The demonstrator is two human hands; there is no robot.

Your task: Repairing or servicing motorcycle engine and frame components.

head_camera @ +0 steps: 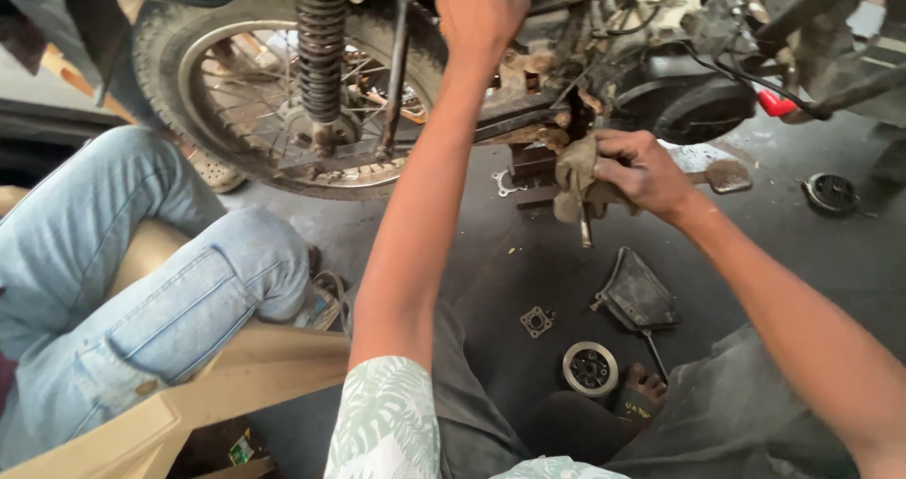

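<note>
Greasy tan rag is what your right hand has wrapped up tight, fingers fully curled, and there's a thin metal tool poking out the bottom of that fist, probably a screwdriver or a rod, hard to say which. It sits right at the lower edge of the engine, just below the frame. Long axis runs close to vertical, with the free tip pointing down at the floor and the upper end buried in the rag.

Your left hand is up high on the motorcycle, past the rear shock. I honestly can't tell if it's gripping anything, since the fingers run out the top of the view.

Progress-wise, you look well into the teardown, I'd guess. Already off and lying on the floor: a dark side cover, a round clutch-like disc, a small square plate and another round part off to the right. The rear wheel is on. Nothing looks like it's going back together yet, so cleaning and reassembly seem to be what's left.

Somebody in blue jeans is sitting to your left.
</note>
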